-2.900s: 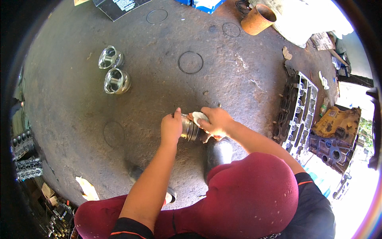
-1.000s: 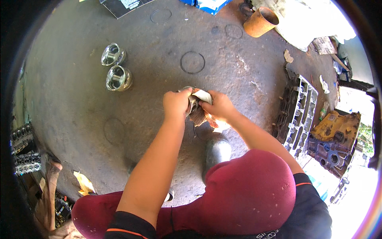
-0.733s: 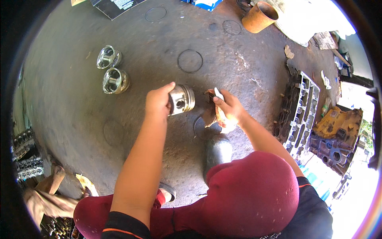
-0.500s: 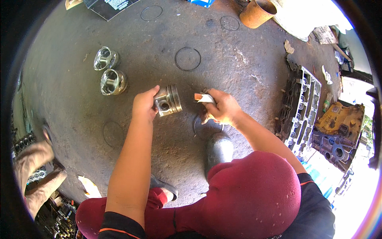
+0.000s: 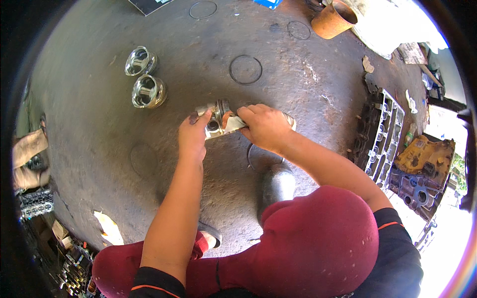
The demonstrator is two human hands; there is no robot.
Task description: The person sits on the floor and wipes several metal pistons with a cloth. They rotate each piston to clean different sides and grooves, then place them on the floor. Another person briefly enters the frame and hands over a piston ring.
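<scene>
My left hand (image 5: pixel 192 136) grips a metal piston (image 5: pixel 213 125) by its side, thumb on top, in front of me. My right hand (image 5: pixel 266 125) is closed around a folded white and orange-brown piece (image 5: pixel 231 124), which looks like sandpaper or cloth. That piece lies against the ringed end of the piston. Beyond my left hand, two shiny pistons (image 5: pixel 140 61) (image 5: pixel 149 91) sit side by side on the floor. A thin dark ring (image 5: pixel 261 69) rests on the floor past my hands. Another ring (image 5: pixel 249 156) is partly hidden below my right forearm.
Two more thin rings (image 5: pixel 191 10) (image 5: pixel 309 31) lie farther off, near a rusty metal cylinder (image 5: pixel 330 24) and a blue box (image 5: pixel 268 3). At right stand a long metal engine part (image 5: pixel 385 134) and a yellow-brown casting (image 5: pixel 427 156). Someone's legs (image 5: pixel 31 149) show at left.
My right hand has moved left, bringing the folded piece against the piston. The piston has turned slightly in my left hand. The whole view has shifted a little.
</scene>
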